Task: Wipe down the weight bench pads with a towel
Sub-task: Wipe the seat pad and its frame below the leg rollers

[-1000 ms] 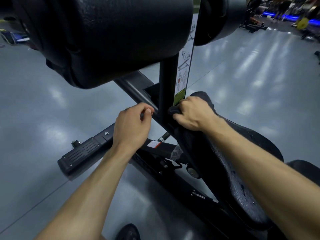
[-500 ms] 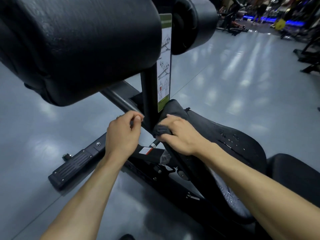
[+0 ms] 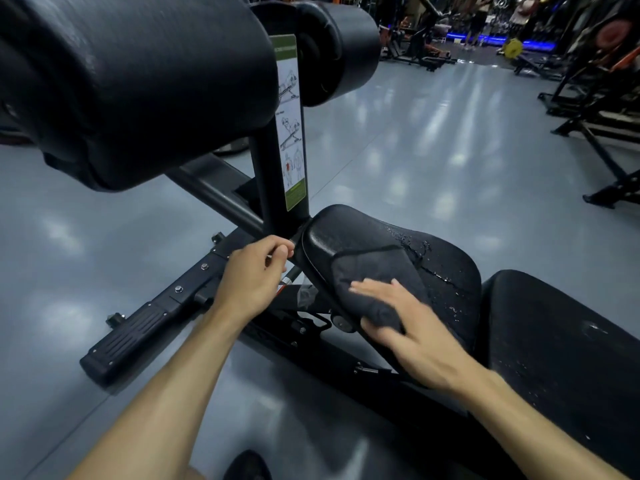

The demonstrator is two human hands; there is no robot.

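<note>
Head view: towel (image 3: 375, 271) (dark) beneath green-bordered placard (image 3: 290, 123)

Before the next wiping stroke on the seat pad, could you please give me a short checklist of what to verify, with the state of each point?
1. Towel lies flat on the seat pad: ok, spread over its near left side.
2. Right hand controls the towel: ok, fingers pressed flat on it, thumb around its lower edge.
3. Left hand steadies the bench: cannot tell; it is curled at the foot of the upright post, what it grips is hidden.
4. Seat pad dry: not ok, water drops remain right of the towel.
5. Back pad wiped: not ok, small specks show on it.
</note>
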